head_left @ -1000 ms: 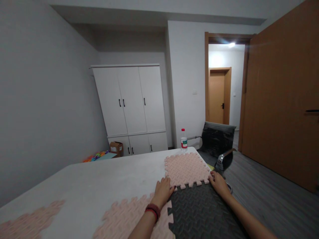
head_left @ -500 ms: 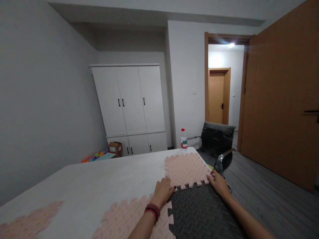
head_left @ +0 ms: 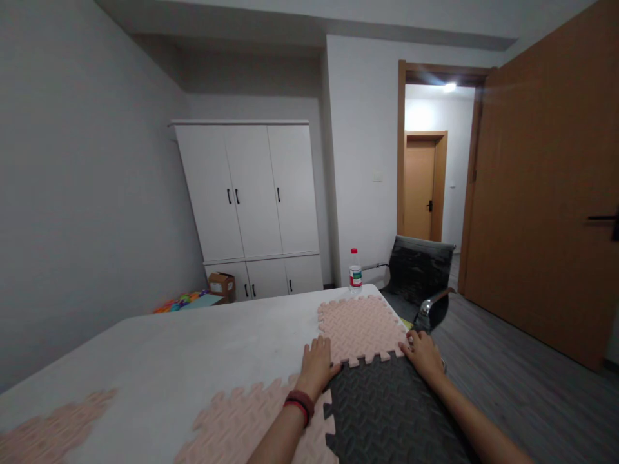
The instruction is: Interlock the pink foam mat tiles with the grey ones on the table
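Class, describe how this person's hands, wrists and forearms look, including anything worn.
The left hand has a dark thumbnail and, at its wrist, a dull dark-red band beside a brighter red band. The right hand shows no band. Both forearms are sleeveless where visible.

On the white desk [head_left: 203, 348], the left hand [head_left: 316, 366] and right hand [head_left: 422, 353] rested at the near corners of the far pink mat [head_left: 360, 327], beside the black mat [head_left: 387, 406]; a red-capped bottle [head_left: 355, 274] stood beyond.
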`<move>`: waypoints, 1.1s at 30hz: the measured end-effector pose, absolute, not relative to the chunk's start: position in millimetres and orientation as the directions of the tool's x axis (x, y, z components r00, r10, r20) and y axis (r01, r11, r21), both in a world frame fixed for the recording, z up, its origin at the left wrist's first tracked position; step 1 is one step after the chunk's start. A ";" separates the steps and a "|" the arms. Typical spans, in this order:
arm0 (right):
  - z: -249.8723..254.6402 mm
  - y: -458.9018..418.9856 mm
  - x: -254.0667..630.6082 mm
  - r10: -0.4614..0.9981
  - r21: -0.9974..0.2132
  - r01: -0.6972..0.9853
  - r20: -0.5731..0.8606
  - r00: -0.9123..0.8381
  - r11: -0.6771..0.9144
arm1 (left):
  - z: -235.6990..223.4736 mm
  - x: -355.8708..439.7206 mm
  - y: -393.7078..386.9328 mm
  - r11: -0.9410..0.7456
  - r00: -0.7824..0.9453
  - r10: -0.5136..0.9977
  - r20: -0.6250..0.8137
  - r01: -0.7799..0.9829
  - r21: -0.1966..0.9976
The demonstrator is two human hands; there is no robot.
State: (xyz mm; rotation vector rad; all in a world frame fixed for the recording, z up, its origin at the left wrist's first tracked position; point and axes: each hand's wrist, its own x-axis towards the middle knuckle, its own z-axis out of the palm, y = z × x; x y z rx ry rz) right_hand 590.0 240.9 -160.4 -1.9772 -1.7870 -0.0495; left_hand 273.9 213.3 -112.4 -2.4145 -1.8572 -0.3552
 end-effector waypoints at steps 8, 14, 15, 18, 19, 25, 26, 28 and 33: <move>-131.5 250.2 559.2 0.947 -0.217 0.961 0.305 -0.099 0.170 | -114.1 288.8 190.3 -0.516 0.508 0.857 0.090 0.839 0.175; -138.2 265.0 505.5 0.950 -0.234 0.932 0.210 -0.229 0.276 | -114.3 282.3 187.0 -0.537 0.552 0.834 0.018 0.804 0.257; -142.8 265.2 500.4 0.954 -0.239 0.932 0.189 -0.232 0.274 | -114.3 281.8 186.6 -0.531 0.548 0.836 0.017 0.802 0.273; -153.1 265.3 495.2 0.962 -0.251 0.930 0.118 -0.246 0.269 | -113.5 280.9 184.8 -0.517 0.537 0.843 0.018 0.801 0.302; -154.7 265.8 495.9 0.963 -0.254 0.929 0.094 -0.253 0.269 | -112.9 280.8 184.1 -0.513 0.535 0.845 0.013 0.801 0.308; -153.4 270.6 501.2 0.957 -0.252 0.924 0.044 -0.286 0.288 | -113.3 289.6 177.3 -0.486 0.512 0.859 0.009 0.810 0.329; -153.0 271.1 501.5 0.956 -0.250 0.923 0.036 -0.292 0.291 | -115.3 293.9 175.5 -0.473 0.496 0.868 0.012 0.818 0.328; -152.4 271.3 502.6 0.950 -0.249 0.918 0.023 -0.312 0.308 | -120.6 303.4 171.8 -0.431 0.451 0.892 0.011 0.844 0.319; -149.4 270.3 506.4 0.930 -0.259 0.899 -0.006 -0.367 0.353 | -129.8 317.0 165.1 -0.368 0.386 0.922 0.007 0.872 0.324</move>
